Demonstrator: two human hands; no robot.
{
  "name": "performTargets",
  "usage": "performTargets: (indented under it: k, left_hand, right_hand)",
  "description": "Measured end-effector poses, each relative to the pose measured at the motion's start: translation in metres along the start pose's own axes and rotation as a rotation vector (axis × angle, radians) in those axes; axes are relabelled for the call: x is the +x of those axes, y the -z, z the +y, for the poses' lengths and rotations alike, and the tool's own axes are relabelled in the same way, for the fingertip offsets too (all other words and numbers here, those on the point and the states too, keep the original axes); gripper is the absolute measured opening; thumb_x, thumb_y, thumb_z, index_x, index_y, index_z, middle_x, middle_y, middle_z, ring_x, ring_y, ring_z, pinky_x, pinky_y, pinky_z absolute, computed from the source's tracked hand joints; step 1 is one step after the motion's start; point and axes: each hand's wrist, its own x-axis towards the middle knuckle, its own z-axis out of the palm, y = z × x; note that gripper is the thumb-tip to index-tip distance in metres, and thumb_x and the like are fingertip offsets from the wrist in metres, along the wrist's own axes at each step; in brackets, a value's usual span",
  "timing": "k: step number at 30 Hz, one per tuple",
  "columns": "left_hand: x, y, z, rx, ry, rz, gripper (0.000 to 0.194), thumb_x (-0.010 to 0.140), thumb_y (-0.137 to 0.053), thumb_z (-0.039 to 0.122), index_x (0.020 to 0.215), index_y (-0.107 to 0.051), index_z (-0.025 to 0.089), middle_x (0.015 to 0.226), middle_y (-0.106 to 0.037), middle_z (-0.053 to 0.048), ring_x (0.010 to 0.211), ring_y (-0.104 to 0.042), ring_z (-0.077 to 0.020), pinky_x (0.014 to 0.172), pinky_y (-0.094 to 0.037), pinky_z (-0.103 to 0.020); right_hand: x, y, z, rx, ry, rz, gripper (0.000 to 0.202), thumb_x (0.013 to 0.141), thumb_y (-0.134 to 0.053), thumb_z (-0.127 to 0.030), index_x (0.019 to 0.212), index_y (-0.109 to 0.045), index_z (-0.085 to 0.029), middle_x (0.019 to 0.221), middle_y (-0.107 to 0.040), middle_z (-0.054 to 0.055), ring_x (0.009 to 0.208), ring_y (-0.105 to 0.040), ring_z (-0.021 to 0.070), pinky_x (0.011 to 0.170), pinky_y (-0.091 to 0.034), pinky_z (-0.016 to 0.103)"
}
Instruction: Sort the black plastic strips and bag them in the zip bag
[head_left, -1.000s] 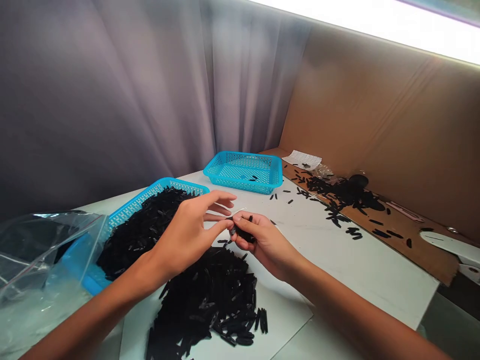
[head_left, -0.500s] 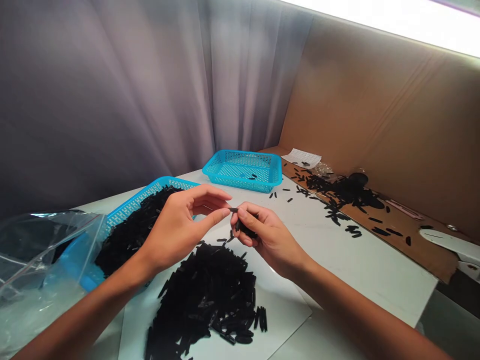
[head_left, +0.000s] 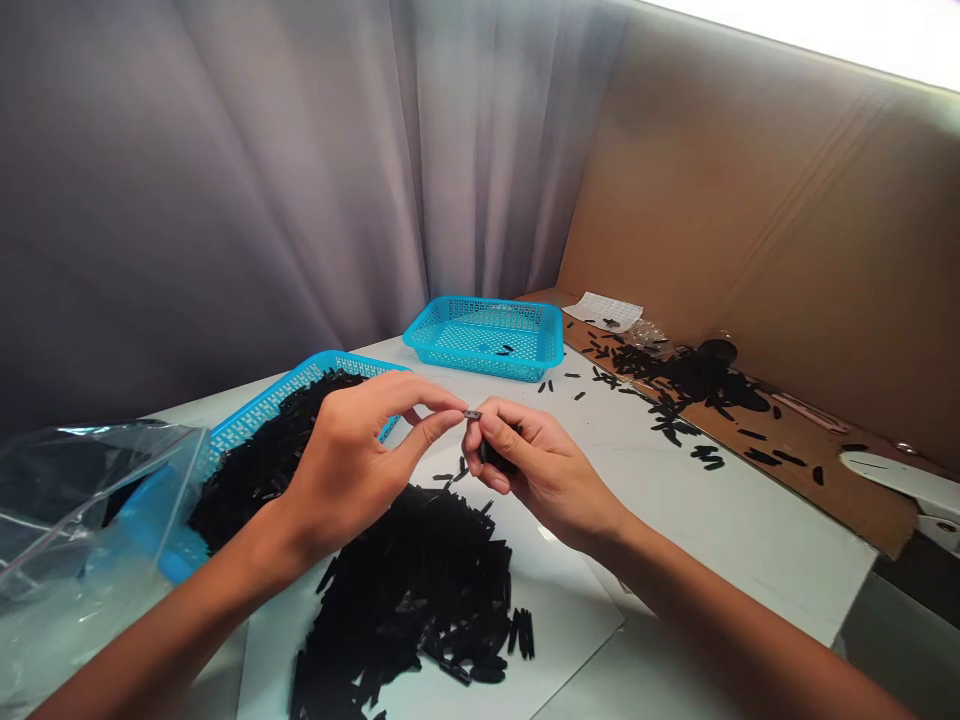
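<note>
Between the fingertips of both hands sits a small, narrow black piece point(head_left: 472, 414), held level above the table. My left hand point(head_left: 367, 450) pinches its left end with thumb and forefinger. My right hand point(head_left: 532, 460) grips the other end between thumb and forefinger, while its curled fingers hold more black pieces point(head_left: 501, 455), partly hidden in the palm. Just below the hands, a heap of black strip-like pieces point(head_left: 420, 590) lies on a white sheet point(head_left: 555, 650). What exactly the pieces are, I cannot tell.
A blue basket point(head_left: 322, 362) full of black pieces stands left, beside a clear plastic bag point(head_left: 90, 560). Another blue basket point(head_left: 487, 368), holding a few pieces, is at the back. Scattered black pieces point(head_left: 697, 375) lie on cardboard point(head_left: 862, 515) at right, near a white-handled tool point(head_left: 892, 475).
The left fingers have closed from a looser curve into a pinch on the piece. That piece now shows a greyer, wider face. Both hands stay in nearly the same place.
</note>
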Motion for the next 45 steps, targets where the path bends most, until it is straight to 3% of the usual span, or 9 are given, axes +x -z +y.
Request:
performTargets:
  k: [6,13,24,27,30,32,37,41,45]
  left_hand:
    - [-0.002,-0.004,0.001,-0.038,0.236,-0.017,0.015,0.094,-0.068,0.034,0.086,-0.076,0.024,0.088,-0.077,0.004,0.081,-0.067,-0.0132,0.075,-0.049,-0.024]
    - [0.005,-0.004,-0.004,-0.265,0.471,-0.203,0.029,0.092,-0.063,0.044,0.079,-0.073,0.020,0.084,-0.073,0.000,0.082,-0.064,-0.0176,0.075,-0.046,-0.029]
    - [0.006,0.000,-0.005,-0.546,0.580,-0.334,0.033,0.084,-0.068,0.046,0.067,-0.068,0.019,0.072,-0.065,-0.001,0.072,-0.054,-0.0152,0.067,-0.042,-0.027]
    - [0.010,0.014,-0.008,-0.264,0.553,-0.233,0.033,0.085,-0.065,0.049,0.070,-0.070,0.021,0.073,-0.067,-0.001,0.071,-0.058,-0.0175,0.067,-0.043,-0.030]
    - [0.013,0.035,-0.012,0.388,0.483,0.079,0.026,0.090,-0.059,0.045,0.091,-0.075,0.024,0.090,-0.072,-0.003,0.088,-0.064,-0.0246,0.074,-0.043,-0.035]
    - [0.012,0.042,-0.011,0.665,0.402,0.162,0.029,0.093,-0.057,0.042,0.108,-0.072,0.023,0.104,-0.071,-0.005,0.102,-0.063,-0.0283,0.078,-0.044,-0.037]
    - [-0.003,0.011,0.000,0.338,0.123,-0.165,0.025,0.088,-0.072,0.046,0.088,-0.072,0.022,0.083,-0.073,0.001,0.072,-0.065,-0.0171,0.066,-0.046,-0.032]
    - [-0.017,-0.025,0.002,0.457,-0.169,-0.119,0.014,0.090,-0.073,0.029,0.088,-0.072,0.015,0.081,-0.073,-0.003,0.075,-0.068,-0.0216,0.065,-0.046,-0.034]
    - [-0.018,-0.027,-0.005,0.390,-0.190,-0.041,0.007,0.091,-0.071,0.022,0.089,-0.074,0.015,0.082,-0.076,-0.003,0.076,-0.069,-0.0214,0.070,-0.049,-0.034]
  right_hand:
    - [0.001,0.002,0.002,-0.151,0.015,-0.019,0.034,0.101,-0.054,-0.045,0.085,-0.061,-0.016,0.073,-0.058,0.000,0.054,-0.040,0.0083,0.056,-0.031,0.027]
    - [0.003,0.005,0.002,-0.254,0.008,0.020,0.035,0.102,-0.053,-0.045,0.087,-0.063,-0.016,0.068,-0.055,-0.001,0.054,-0.039,0.0091,0.058,-0.033,0.027]
    - [0.000,0.005,-0.003,0.140,-0.110,-0.174,0.032,0.102,-0.057,-0.040,0.084,-0.062,-0.013,0.072,-0.056,-0.001,0.052,-0.036,0.0052,0.055,-0.024,0.025]
    - [0.001,0.004,0.000,0.154,-0.140,-0.136,0.030,0.101,-0.059,-0.038,0.085,-0.063,-0.014,0.071,-0.055,-0.001,0.052,-0.036,0.0052,0.056,-0.023,0.025]
    - [0.003,0.005,0.003,0.116,-0.169,-0.037,0.028,0.098,-0.063,-0.038,0.085,-0.064,-0.013,0.071,-0.055,-0.002,0.053,-0.035,0.0050,0.057,-0.023,0.025]
    - [0.004,0.004,0.006,0.081,-0.181,0.031,0.028,0.096,-0.065,-0.039,0.086,-0.064,-0.013,0.068,-0.052,-0.003,0.054,-0.034,0.0057,0.056,-0.023,0.025]
    - [0.004,0.000,0.014,0.004,-0.125,0.147,0.032,0.094,-0.066,-0.044,0.085,-0.063,-0.014,0.067,-0.046,-0.004,0.056,-0.032,0.0076,0.056,-0.023,0.025]
    - [0.003,-0.002,0.016,-0.078,-0.074,0.197,0.037,0.093,-0.066,-0.047,0.077,-0.061,-0.015,0.073,-0.049,-0.002,0.060,-0.035,0.0086,0.057,-0.027,0.026]
    - [0.003,-0.002,0.015,-0.132,-0.055,0.217,0.034,0.095,-0.063,-0.047,0.087,-0.067,-0.014,0.068,-0.049,-0.003,0.059,-0.036,0.0094,0.059,-0.030,0.026]
